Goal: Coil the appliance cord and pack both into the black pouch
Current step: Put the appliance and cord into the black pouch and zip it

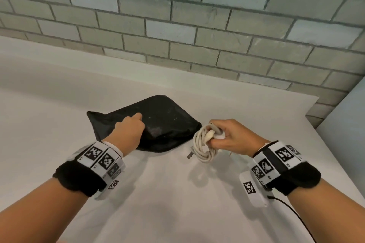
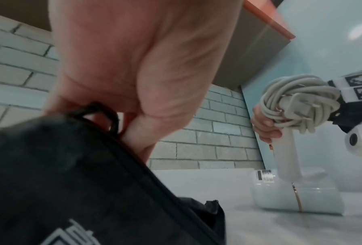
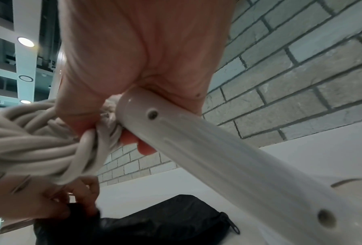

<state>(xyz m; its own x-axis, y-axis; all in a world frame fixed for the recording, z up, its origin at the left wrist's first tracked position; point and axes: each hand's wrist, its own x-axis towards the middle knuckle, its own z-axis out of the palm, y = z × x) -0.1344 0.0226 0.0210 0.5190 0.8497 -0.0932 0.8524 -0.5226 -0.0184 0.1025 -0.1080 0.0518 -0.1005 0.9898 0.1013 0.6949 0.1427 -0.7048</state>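
Right hand [image 1: 227,136] at 3 o'clock clamps coiled cord [image 1: 203,144] plus white appliance handle [image 3: 197,144], plug prongs toward 9; black pouch [image 1: 158,124] lies just beside at 10–11, long axis roughly 8-to-2, left hand [image 1: 128,130] on it pinching the zipper pull [image 2: 100,114], so it's nearer.

Black pouch [image 1: 158,122] under left hand [image 1: 129,130]: matt woven cloth, faintly creased, w/ a printed pale logo [image 2: 71,233] below the grip and a dark zip pull [image 3: 234,229] at far end. Cord [image 1: 203,144] bunched in right hand [image 1: 231,136]: off-white rubbery plastic, smooth, low sheen. Appliance handle [image 3: 228,157] running out of that grip: glossy white hard plastic, smooth, w/ recessed screw holes. Plug prongs [image 1: 189,155] below the coil: bare metal. Counter [image 1: 177,203]: smooth matt white. Wall [image 1: 197,25] behind: rough grey brick.
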